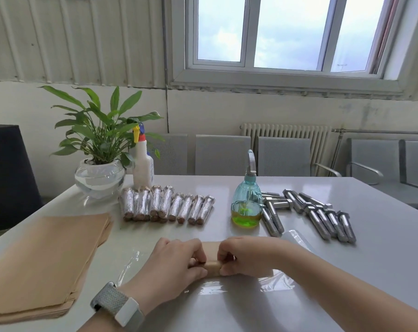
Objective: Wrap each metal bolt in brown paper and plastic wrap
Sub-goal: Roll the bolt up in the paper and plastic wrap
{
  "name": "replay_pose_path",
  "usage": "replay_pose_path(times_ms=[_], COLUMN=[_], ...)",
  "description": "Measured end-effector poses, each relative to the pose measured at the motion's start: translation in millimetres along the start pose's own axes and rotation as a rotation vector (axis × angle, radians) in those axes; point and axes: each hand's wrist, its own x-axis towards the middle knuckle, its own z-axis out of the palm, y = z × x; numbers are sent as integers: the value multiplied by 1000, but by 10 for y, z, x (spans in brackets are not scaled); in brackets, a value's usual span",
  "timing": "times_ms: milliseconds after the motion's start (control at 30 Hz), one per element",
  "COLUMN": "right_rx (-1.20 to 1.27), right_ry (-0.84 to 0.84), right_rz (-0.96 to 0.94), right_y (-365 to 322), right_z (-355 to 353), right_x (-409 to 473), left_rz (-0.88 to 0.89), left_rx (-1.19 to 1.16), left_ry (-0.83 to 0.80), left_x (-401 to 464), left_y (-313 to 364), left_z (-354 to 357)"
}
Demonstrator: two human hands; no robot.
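A roll of brown paper [213,265] lies near the table's front edge on a sheet of clear plastic wrap [276,282]; whatever is inside the roll is hidden. My left hand [172,267] grips its left part and my right hand [246,256] grips its right part, fingers curled over the top. Several bare metal bolts [323,218] lie in a loose row at the right. Several wrapped bolts [167,206] stand side by side at the middle left. A stack of brown paper sheets [44,262] covers the left of the table.
A blue-green bottle with green liquid [246,204] stands between the wrapped and bare bolts. A white spray bottle [143,164] and a potted plant in a glass bowl [99,176] stand at the back left. A roll of plastic wrap [296,237] lies behind my right wrist.
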Motion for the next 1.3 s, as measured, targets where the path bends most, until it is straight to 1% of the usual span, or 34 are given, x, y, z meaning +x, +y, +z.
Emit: replay_pose_path(times_ms=[100, 133, 200, 267, 367, 533, 600, 667, 900, 967, 1033, 1167, 1300], right_rx=[-24, 3, 64, 12, -25, 75, 60, -9, -69, -92, -111, -117, -126], right_ry=[-50, -23, 110, 192, 156, 124, 64, 3, -33, -40, -36, 21, 21], right_rz=[17, 32, 70, 117, 168, 249, 225, 180, 121, 125, 118, 97, 50], right_y=[-8, 10, 73, 138, 178, 142, 125, 110, 53, 17, -10, -4, -5], right_z=[-117, -172, -264, -280, -181, -188, -237, -275, -309, -295, -285, -340, -364], right_x=[41, 67, 144, 247, 384, 441, 418, 381, 276, 268, 265, 197, 112], left_rz=[-6, -7, -13, -26, -37, 6, 17, 20, 20, 9, 30, 83, 114], left_rx=[-44, -51, -53, -52, -49, -41, -43, -35, 25, 43, 109, 158, 184], left_ry=[-8, -15, -28, -33, -36, -15, 3, 17, 72, 93, 106, 160, 132], left_x=[-9, -8, -6, -1, 12, 17, 15, 13, -3, -13, -23, -45, -36], left_y=[-9, -10, -13, -18, -28, -41, -37, -27, 38, 58, 75, 93, 81], left_z=[-10, -16, -24, -17, -10, -5, -6, -7, -19, -17, -6, 8, 3])
